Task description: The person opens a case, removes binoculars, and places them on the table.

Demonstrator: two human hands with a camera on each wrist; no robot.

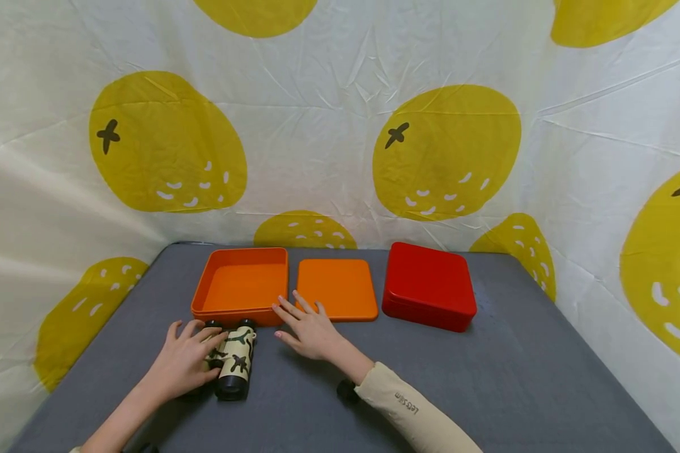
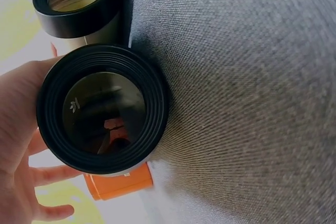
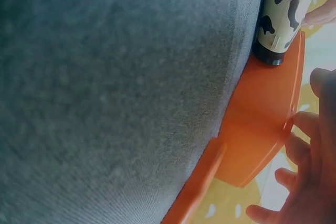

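Note:
Camouflage-patterned binoculars (image 1: 239, 352) lie on the grey table right in front of an open orange box (image 1: 232, 314). My left hand (image 1: 184, 362) grips them from the left, its fingers over the top and the thumb toward the near end. Their black-rimmed lenses (image 2: 102, 109) face the camera in the left wrist view. My right hand (image 1: 311, 330) has its fingers spread, with fingertips at the box's front right corner; in the right wrist view the hand (image 3: 310, 156) is beside the box's orange wall (image 3: 257, 114), holding nothing.
A flat orange lid (image 1: 340, 286) lies right of the open box, partly under the right fingers in this view. Farther right is a closed red box (image 1: 430, 283). A white curtain (image 1: 311, 145) with yellow fruit prints hangs behind and beside the grey table (image 1: 521, 371).

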